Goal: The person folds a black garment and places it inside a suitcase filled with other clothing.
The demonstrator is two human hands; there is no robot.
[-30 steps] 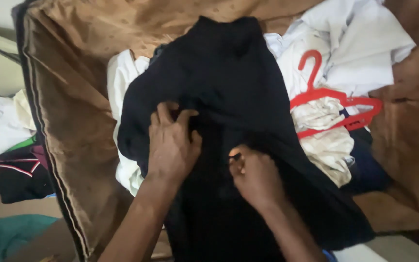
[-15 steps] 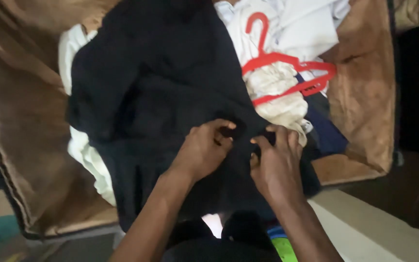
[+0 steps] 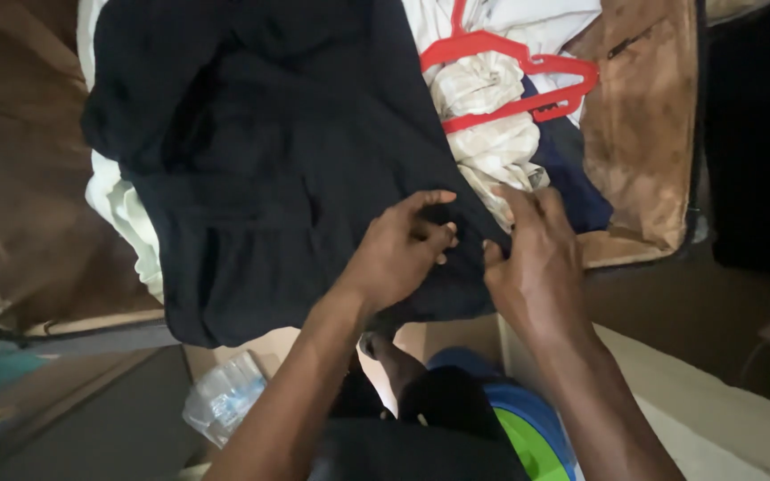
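1. Head view: my left hand (image 3: 398, 254) pinches the black cloth (image 3: 269, 160) at its lower edge.
2. My right hand (image 3: 532, 258) grips the same edge; red hanger (image 3: 510, 76) lies at 1 o'clock.

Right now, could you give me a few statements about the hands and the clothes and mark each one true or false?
1. Both hands are on the black garment. True: the left hand and right hand pinch its near edge.
2. The hanger is blue. False: it is red.
3. The hanger lies to the right of the black garment. True.
4. The right hand holds the hanger. False: the hanger lies apart from it, on pale cloth.
5. A crumpled clear plastic bottle lies below the garment, at the lower left. True.
6. The clothes lie on a green lining. False: the lining is brown.
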